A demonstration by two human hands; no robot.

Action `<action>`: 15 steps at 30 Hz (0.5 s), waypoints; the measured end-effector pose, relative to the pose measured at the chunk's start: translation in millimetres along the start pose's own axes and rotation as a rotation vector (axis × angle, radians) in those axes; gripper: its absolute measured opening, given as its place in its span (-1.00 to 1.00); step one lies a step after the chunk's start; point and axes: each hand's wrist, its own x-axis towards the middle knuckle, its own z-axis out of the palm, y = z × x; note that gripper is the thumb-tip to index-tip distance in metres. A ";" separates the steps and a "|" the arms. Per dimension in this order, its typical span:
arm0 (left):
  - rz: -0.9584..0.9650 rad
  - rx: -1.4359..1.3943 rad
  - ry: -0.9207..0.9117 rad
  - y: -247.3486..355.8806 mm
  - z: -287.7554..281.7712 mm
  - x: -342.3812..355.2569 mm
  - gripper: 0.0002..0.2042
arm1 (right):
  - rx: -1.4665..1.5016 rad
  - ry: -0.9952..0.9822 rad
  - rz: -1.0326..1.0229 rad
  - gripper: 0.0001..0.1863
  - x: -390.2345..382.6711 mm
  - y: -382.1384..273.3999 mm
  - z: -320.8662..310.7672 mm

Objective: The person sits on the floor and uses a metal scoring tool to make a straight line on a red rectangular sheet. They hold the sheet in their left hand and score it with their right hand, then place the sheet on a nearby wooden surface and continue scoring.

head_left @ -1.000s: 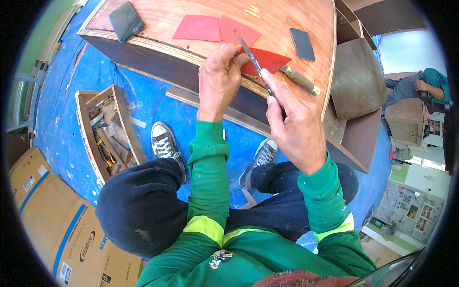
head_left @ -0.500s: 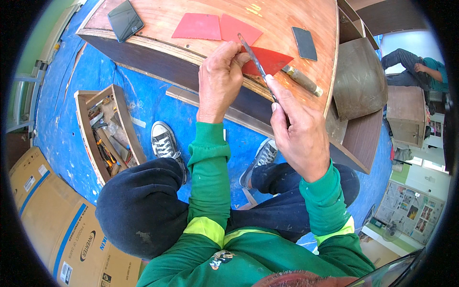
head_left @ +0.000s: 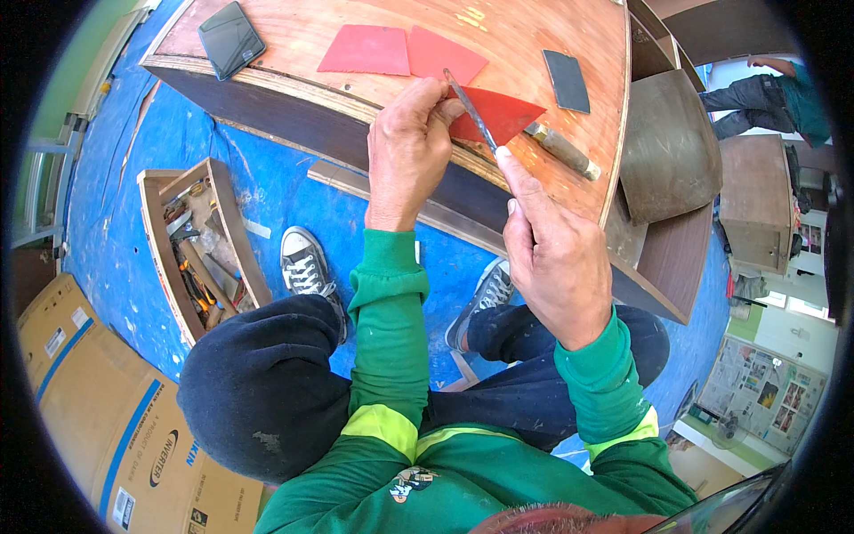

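My left hand pinches a dark red, thin plastic sheet by its left end, above the near edge of the wooden board. In my right hand is a narrow, dark metal blade, its forefinger stretched along the back. The blade lies slantwise across the red sheet, with its tip close to my left fingertips. Two paler red pieces lie on the board beyond my left hand. Right of the red sheet rests a tool with a worn wooden handle; its far end is hidden under the sheet.
On the plywood-topped cabinet lie a phone and a dark rectangular block. A wooden tray of tools stands on the blue floor sheet. Left is a large carton; a brown curved panel leans right. Another person is at far right.
My right hand has drawn slightly down and toward me, sliding the blade back along the red sheet. My left hand stays almost still. The other person at far right has shifted posture.
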 end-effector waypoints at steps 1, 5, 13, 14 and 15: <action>-0.001 -0.003 0.000 0.1 0.2 0.1 -0.92 | -0.006 0.003 -0.004 -0.36 0.4 0.7 0.7; 0.005 0.016 0.000 0.9 0.1 -0.1 -0.92 | -0.023 -0.028 0.015 -0.36 4.3 0.7 0.4; 0.018 -0.002 0.027 0.1 0.9 0.6 -0.93 | -0.068 -0.006 -0.104 -0.35 44.3 11.6 27.2; 0.005 -0.007 0.018 -0.2 1.1 0.7 -0.93 | -0.056 0.001 -0.118 -0.36 51.9 9.8 29.6; 0.014 -0.001 0.018 -0.4 0.6 0.1 -0.93 | -0.044 0.008 -0.132 -0.37 59.5 8.5 32.6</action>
